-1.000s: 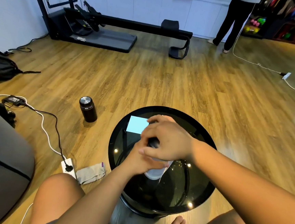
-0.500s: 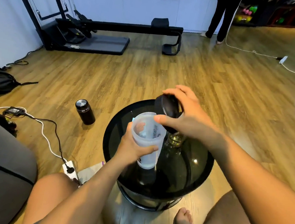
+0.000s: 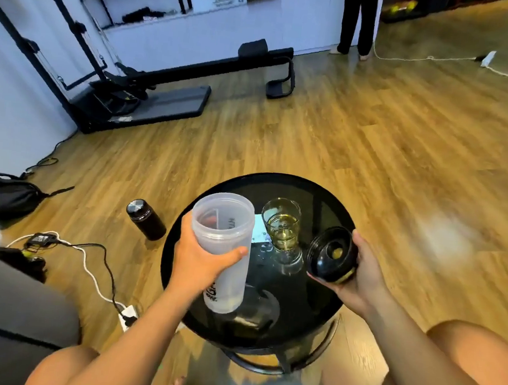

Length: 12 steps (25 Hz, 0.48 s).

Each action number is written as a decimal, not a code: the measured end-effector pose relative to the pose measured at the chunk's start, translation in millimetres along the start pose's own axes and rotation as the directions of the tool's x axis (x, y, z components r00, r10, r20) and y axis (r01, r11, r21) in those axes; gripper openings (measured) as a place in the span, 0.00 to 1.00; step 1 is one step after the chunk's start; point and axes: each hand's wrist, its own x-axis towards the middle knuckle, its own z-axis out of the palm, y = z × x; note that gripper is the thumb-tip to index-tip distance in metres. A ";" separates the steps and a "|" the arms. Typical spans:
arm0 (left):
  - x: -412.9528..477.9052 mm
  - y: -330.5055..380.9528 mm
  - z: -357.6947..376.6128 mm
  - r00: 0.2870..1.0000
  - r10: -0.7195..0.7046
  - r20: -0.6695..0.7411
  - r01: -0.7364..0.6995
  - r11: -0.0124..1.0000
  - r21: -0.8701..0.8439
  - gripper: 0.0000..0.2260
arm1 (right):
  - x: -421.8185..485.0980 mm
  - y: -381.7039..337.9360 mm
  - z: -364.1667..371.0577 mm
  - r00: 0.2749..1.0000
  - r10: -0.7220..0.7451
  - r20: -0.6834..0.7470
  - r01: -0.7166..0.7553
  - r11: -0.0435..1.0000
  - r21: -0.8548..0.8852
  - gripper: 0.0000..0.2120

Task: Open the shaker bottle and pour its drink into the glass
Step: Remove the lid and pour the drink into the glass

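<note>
My left hand (image 3: 199, 259) grips the translucent shaker bottle (image 3: 224, 239), which is lidless and held above the left part of the round black glass table (image 3: 322, 309). Its mouth faces up and slightly toward me. My right hand (image 3: 362, 278) holds the black lid (image 3: 331, 254) upside down over the table's right side, its inside showing. A small clear glass (image 3: 282, 225) with yellowish liquid in it stands on the table between the bottle and the lid.
A light blue card (image 3: 258, 231) lies on the table behind the glass. A black flask (image 3: 145, 219) stands on the wood floor to the left. Cables and a power strip (image 3: 128, 315) lie near my left knee. A person (image 3: 355, 20) stands far back.
My right hand took the lid off the bottle and moved it right, turning it over. My left hand lifted the bottle leftward, which uncovered the glass.
</note>
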 end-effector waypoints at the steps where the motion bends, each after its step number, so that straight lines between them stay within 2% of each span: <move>1: 3.3 3.5 0.5 1.000 0.021 0.023 -0.022 0.999 0.036 0.46 | 4.8 -0.8 -0.8 1.000 -0.002 -0.023 0.002 1.000 0.004 0.20; 4: 20.9 10.1 -3.1 0.994 0.052 0.091 -0.064 0.988 0.143 0.45 | 19.2 -2.4 6.4 0.999 0.017 -0.033 -0.016 0.999 0.038 0.24; 9: 52.3 15.4 -4.2 0.962 0.076 0.262 -0.158 0.938 0.307 0.46 | 36.4 6.2 14.6 0.998 -0.035 -0.056 0.038 0.999 0.038 0.17; 12: 65.3 16.9 -0.5 0.944 0.083 0.319 -0.212 0.895 0.392 0.46 | 43.1 9.4 13.2 0.999 -0.030 -0.041 0.030 1.000 0.005 0.18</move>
